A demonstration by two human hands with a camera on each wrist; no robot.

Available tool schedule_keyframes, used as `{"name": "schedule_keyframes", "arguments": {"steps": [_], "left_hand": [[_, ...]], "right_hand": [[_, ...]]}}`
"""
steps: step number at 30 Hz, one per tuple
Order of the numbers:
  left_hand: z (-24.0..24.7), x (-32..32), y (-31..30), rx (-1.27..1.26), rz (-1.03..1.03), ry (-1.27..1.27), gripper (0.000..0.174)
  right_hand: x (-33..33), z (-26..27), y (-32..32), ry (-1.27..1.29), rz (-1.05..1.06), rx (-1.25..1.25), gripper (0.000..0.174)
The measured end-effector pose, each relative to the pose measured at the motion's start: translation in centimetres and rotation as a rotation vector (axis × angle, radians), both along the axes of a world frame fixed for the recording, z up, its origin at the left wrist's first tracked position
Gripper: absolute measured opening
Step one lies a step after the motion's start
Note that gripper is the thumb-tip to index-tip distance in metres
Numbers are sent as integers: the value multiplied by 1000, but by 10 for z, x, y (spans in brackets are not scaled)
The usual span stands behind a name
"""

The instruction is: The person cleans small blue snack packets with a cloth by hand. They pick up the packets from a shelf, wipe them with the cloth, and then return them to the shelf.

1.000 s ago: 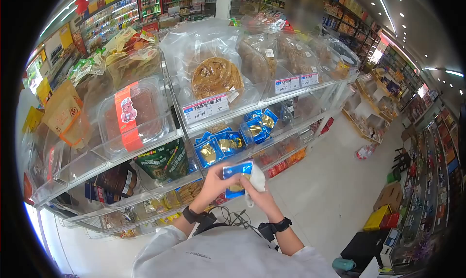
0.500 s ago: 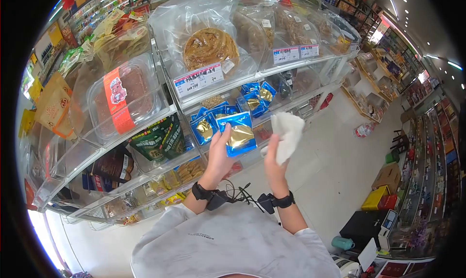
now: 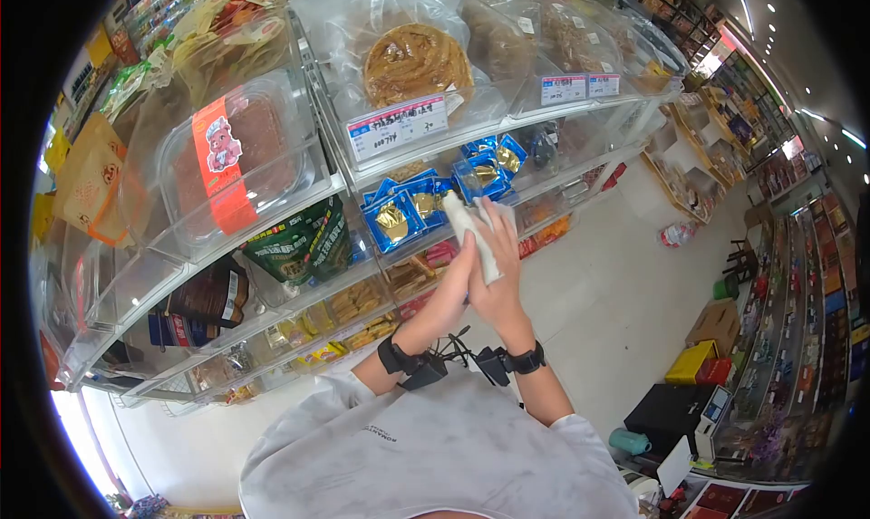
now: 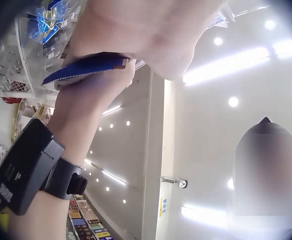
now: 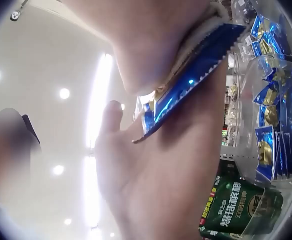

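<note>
My left hand (image 3: 450, 293) and right hand (image 3: 504, 293) are pressed palm to palm in front of the shelf, fingers extended. A folded white cloth (image 3: 488, 258) lies between them, on the right palm's side. Flat against the left palm is a blue foil packet (image 5: 198, 67) with a serrated edge, its edge also showing as a blue strip (image 4: 88, 68) in the left wrist view. In the head view the hands and cloth hide it. Just beyond the fingertips, similar blue and gold packets (image 3: 393, 222) stand in a clear bin.
Above the bin, a large round brown cake (image 3: 417, 66) in plastic sits on the upper shelf, behind a price tag (image 3: 397, 128). Left of it are a clear tub (image 3: 276, 125) and green pouches (image 3: 299, 247). Lower bins hold snack packs (image 3: 353, 302). Pale floor (image 3: 598, 283) stretches to the right.
The right hand, which held the cloth apart to the right, has come over against the left palm. The packet, face-up in the left hand earlier, is now covered between both hands.
</note>
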State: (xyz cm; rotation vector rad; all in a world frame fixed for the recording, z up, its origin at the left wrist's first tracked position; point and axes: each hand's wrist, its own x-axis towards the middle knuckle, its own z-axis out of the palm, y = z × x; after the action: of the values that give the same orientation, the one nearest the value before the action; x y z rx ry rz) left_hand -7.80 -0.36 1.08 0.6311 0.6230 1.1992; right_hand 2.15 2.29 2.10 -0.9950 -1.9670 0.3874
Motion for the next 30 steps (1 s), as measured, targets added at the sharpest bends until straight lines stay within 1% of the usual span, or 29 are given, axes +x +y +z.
{"name": "schedule_keyframes", "arguments": {"steps": [1,2,3,4,5,7,8,11,12,14,15,16,17,18,21,22,24,25,26,28,29,30], "left_hand": [[4,-3,0,14,40,13,79],[6,-5,-2,25,77,27,80],[11,-8,-5,35,111,43,82],[18,-12,-9,-85,126,-42,79],[9,-16,-8,-61,75,-23,75],[-14,-24,-3,-8,-38,14,68],[-16,-23,-3,76,15,122,57],[0,-54,-14,196,-131,608,52],[2,-58,-17,184,-68,581,49],[2,-56,-7,300,184,415,49],[0,-54,-5,339,312,325,49],[-8,-60,0,315,302,394,49],[-18,-65,7,292,293,463,50],[-23,-63,9,263,379,569,53],[-26,-53,7,354,493,636,56],[-28,-48,5,290,412,513,56],[-34,-37,-3,155,262,267,58],[-35,-32,-2,82,190,149,59],[-27,-29,1,-52,185,96,64],[-34,-29,14,45,117,220,61],[-37,-31,22,91,85,283,61],[-26,-33,28,120,-60,587,53]], "right_hand": [[-7,5,-6,-34,27,41,45],[-13,6,-9,37,57,19,48],[-15,8,-11,26,87,17,48],[-16,10,-10,15,117,19,48],[-16,11,-9,3,147,22,48],[-13,-4,0,62,49,51,46],[-11,-12,8,89,-1,71,45],[6,-20,22,918,-44,-660,49],[10,-12,16,1111,20,-875,56],[3,-40,1,1086,5,-857,46],[-4,-45,-9,1069,-5,-861,41],[-6,-43,-21,848,-26,-812,36],[-13,-21,-33,625,-45,-763,31],[-15,-9,-40,404,-60,-712,26],[-5,-19,-27,490,-208,-478,19],[3,-18,-24,393,-230,-579,23],[-13,-1,-18,230,-53,-259,32],[-15,3,-14,176,3,-184,36],[-17,7,-10,126,59,-109,41],[-6,7,2,81,109,-120,48],[2,2,16,98,83,-113,46],[13,-10,35,116,60,-114,44]]}}
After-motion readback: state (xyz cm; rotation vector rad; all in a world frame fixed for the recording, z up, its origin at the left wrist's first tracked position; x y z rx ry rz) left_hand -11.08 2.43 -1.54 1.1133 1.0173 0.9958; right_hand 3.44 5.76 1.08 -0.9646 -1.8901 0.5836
